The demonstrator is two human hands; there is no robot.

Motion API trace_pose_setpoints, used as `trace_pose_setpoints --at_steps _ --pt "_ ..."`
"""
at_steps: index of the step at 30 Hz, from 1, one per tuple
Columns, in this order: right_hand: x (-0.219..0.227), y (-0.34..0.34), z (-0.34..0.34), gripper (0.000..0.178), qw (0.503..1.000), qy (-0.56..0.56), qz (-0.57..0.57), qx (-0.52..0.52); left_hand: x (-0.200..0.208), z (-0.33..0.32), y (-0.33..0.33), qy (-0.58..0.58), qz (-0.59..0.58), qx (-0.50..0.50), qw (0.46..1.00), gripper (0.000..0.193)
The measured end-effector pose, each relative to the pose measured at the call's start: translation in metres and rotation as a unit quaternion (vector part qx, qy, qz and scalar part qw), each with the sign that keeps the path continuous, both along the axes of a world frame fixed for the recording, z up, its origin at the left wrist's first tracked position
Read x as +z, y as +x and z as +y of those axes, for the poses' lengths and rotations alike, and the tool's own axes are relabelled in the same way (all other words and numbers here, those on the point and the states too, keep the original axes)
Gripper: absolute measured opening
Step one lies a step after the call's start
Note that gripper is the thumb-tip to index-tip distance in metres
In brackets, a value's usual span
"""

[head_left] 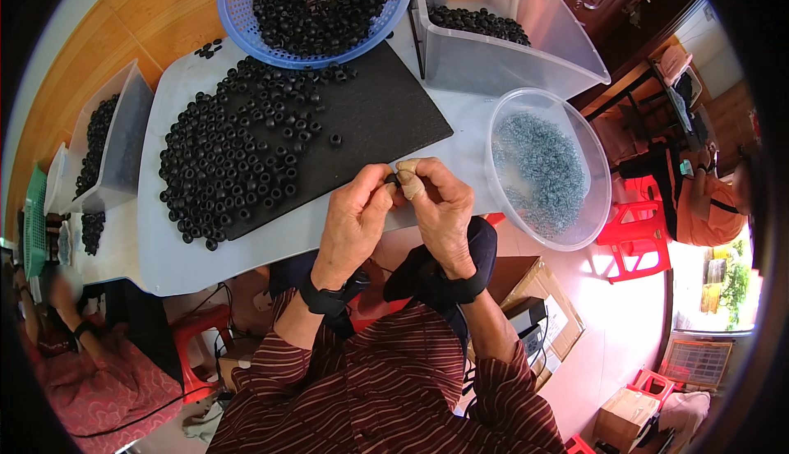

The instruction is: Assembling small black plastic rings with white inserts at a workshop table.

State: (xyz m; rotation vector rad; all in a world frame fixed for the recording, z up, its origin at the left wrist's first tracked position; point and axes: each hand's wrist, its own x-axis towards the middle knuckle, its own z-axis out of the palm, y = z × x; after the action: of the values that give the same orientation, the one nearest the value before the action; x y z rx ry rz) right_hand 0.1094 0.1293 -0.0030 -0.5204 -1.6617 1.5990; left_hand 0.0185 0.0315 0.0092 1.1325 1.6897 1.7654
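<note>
My left hand (355,222) and my right hand (445,216) meet fingertip to fingertip over the table's near edge. Pinched between them is a small black part (394,180), mostly hidden by the fingers. It resembles the loose black ring-shaped parts on the table, but its exact kind does not show. Pale coverings wrap the thumb and forefinger tips of my right hand. Just beyond my hands lies a flat black mat (382,113). Many black ring-shaped parts (226,170) are spread over its left side and the tabletop. Both wrists wear black bands.
A blue basket (316,61) of black parts stands at the back, beside a clear bin (493,64). To the right, a clear round bowl (604,176) holds tiny bluish pieces. Another bin (130,138) is at left. Co-workers sit at both sides; a red stool (637,236) stands right.
</note>
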Motion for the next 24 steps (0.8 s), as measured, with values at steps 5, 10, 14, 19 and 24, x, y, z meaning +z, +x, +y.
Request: trace_pose_setpoints --at_steps 5,10,14,19,24 --pt "0.003 -0.001 -0.001 0.013 0.999 0.050 0.004 -0.008 -0.003 0.001 -0.003 -0.005 -0.005 0.001 1.000 0.017" --pt "0.002 0.000 0.000 0.018 1.000 0.025 0.002 0.003 0.005 0.000 -0.003 -0.004 -0.069 -0.013 0.998 0.021" --pt "0.000 -0.001 0.002 0.025 0.998 0.053 0.031 0.019 0.005 -0.001 -0.003 -0.017 -0.090 0.007 0.996 0.021" --pt "0.005 -0.001 0.001 0.040 0.992 0.116 -0.033 0.023 0.007 -0.001 -0.006 -0.020 -0.211 0.009 0.977 0.022" --pt "-0.001 -0.007 -0.009 0.042 0.982 0.176 -0.049 -0.047 -0.002 0.000 -0.006 -0.002 -0.223 0.013 0.975 0.022"
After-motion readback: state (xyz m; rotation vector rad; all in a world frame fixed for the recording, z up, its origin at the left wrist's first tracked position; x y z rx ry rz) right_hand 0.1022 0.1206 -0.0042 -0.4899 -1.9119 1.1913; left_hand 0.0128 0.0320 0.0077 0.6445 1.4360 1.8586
